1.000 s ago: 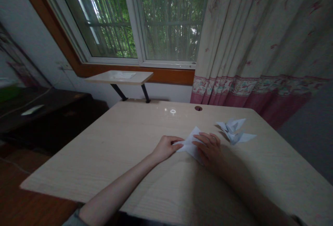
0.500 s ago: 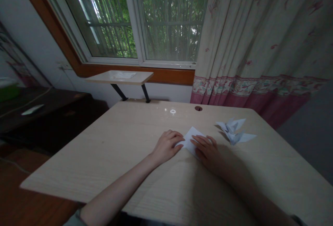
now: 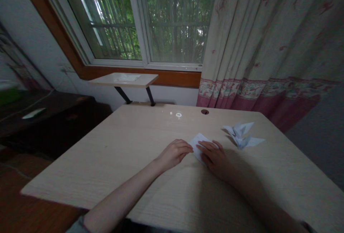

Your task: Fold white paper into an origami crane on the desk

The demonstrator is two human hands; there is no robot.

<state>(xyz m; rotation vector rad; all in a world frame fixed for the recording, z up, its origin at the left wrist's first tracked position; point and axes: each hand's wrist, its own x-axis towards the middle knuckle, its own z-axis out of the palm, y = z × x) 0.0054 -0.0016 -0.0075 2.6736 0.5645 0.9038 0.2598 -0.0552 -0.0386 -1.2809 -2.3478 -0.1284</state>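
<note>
A small folded sheet of white paper lies on the light wooden desk with one corner pointing away from me. My left hand has its thumb and fingertips pinched together at the paper's left corner, which they hide. From the right, my right hand lies over the paper, its fingers stretched out and a little apart, pressing on the surface. Folded white paper cranes stand just beyond my right hand; they overlap, so I cannot tell exactly where one ends.
The desk has a round cable hole near its back edge. A small raised shelf with white paper on it stands at the back left. Behind are a window and a curtain; a dark low table is at the left.
My left hand's fingers have closed from a looser spread into a pinch at the paper's left corner. My right hand and the cranes have hardly moved.
</note>
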